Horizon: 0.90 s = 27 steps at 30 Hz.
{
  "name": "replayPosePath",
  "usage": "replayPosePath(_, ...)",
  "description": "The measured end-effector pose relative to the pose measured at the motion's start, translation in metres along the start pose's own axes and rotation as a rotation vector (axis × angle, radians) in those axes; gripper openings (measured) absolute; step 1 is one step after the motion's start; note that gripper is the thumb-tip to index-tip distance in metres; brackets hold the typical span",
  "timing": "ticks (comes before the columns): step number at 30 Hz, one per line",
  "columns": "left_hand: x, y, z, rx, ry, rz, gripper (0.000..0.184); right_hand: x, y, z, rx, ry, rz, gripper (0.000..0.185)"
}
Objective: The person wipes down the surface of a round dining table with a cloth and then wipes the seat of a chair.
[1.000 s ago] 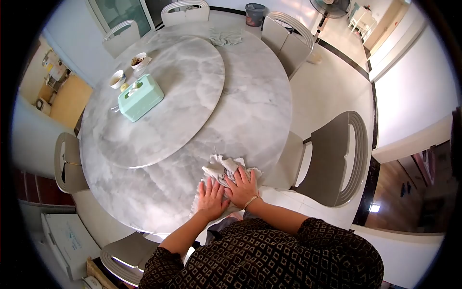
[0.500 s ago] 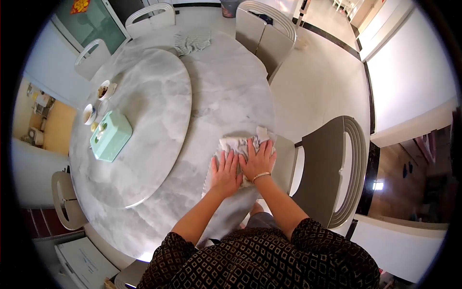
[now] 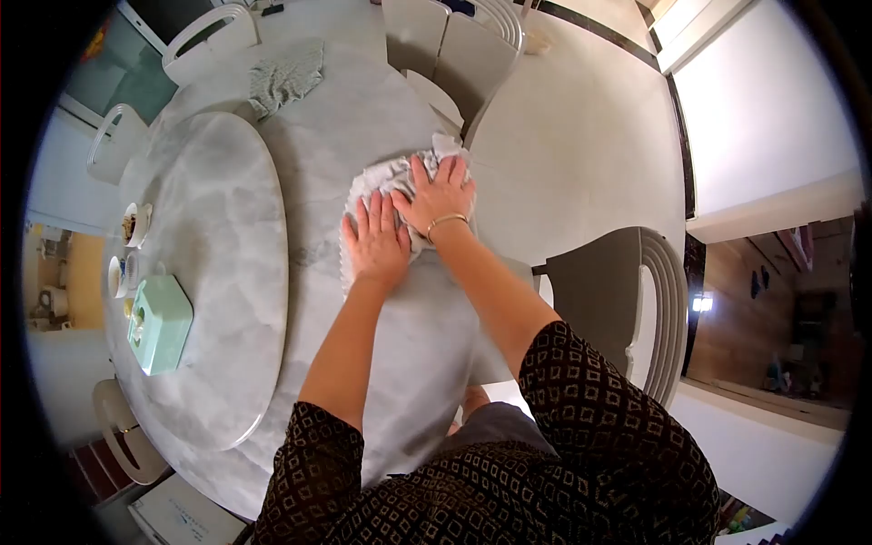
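A crumpled whitish cloth (image 3: 391, 173) lies on the marbled round table (image 3: 345, 118) near its right edge. My left hand (image 3: 377, 243) rests on the cloth's left part with its fingers stretched out. Beside it, my right hand (image 3: 440, 198), with a bracelet at the wrist, presses flat on the cloth's right side, fingers spread. Both palms bear down on the fabric, and the thumbs are close together. Some of the cloth is hidden under the hands.
On the raised turntable (image 3: 227, 363) stand a mint-green box (image 3: 166, 322) and small bowls (image 3: 136, 222). A second grey-green cloth (image 3: 289, 77) lies at the table's far side. Chairs surround the table, one grey chair (image 3: 595, 295) close on my right.
Both hands and the cloth beneath them have slid forward along the table's right side, away from my body. The camera view has also shifted.
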<state>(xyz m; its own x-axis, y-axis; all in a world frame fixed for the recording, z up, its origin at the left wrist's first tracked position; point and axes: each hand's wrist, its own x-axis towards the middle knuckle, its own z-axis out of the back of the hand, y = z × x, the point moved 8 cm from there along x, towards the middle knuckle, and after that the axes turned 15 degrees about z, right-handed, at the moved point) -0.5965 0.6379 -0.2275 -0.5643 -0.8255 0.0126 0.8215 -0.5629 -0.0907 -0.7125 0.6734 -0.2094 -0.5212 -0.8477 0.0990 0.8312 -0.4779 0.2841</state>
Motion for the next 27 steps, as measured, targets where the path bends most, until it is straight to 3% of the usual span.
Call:
replayPosePath(8, -0.021, 0.005, 0.001, -0.038, 0.059, 0.04, 0.057, -0.009, -0.002, -0.025, -0.032, -0.025, 0.05, 0.068)
replayPosePath(10, -0.049, 0.008, 0.004, -0.059, 0.026, 0.035, 0.057, -0.044, 0.006, -0.011, -0.017, 0.066, -0.059, 0.067)
replayPosePath(17, -0.179, 0.05, 0.011, -0.193, 0.092, 0.012, 0.059, -0.156, 0.07, -0.008, -0.179, 0.118, 0.231, 0.058)
replayPosePath(19, -0.214, 0.069, 0.02, -0.183, 0.082, 0.06, 0.059, -0.183, 0.097, -0.01, -0.175, 0.011, 0.392, 0.055)
replayPosePath(27, -0.335, 0.17, 0.027, -0.268, -0.027, 0.202, 0.059, -0.27, 0.219, -0.039, -0.241, 0.186, 0.665, 0.054)
